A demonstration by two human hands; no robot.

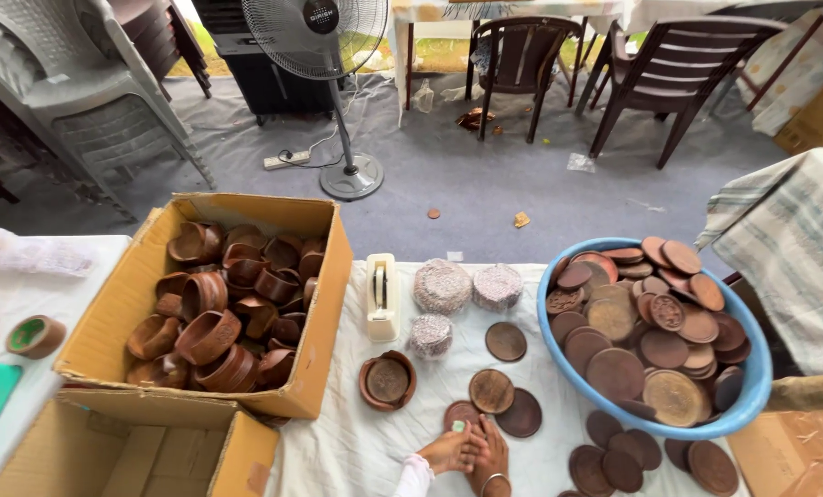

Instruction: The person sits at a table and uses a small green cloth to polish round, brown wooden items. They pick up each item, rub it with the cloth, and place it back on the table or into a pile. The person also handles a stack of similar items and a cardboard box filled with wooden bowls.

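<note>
While many round brown wooden discs (655, 345) wait at 3 o'clock, the left hand (450, 451) and right hand (492, 453) pinch one small dark disc (462, 414); three wrapped stacks (442, 285) are done.

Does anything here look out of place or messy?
Yes, a little. A brown disc and a yellowish scrap lie on the grey floor, away from the discs heaped in the blue tub.

Single head-worn camera looking steeply down over a cloth-covered table (356, 451), hands entering at the bottom edge, view tilting forward to floor, fan (324, 55) and chairs (678, 74) well beyond.
</note>
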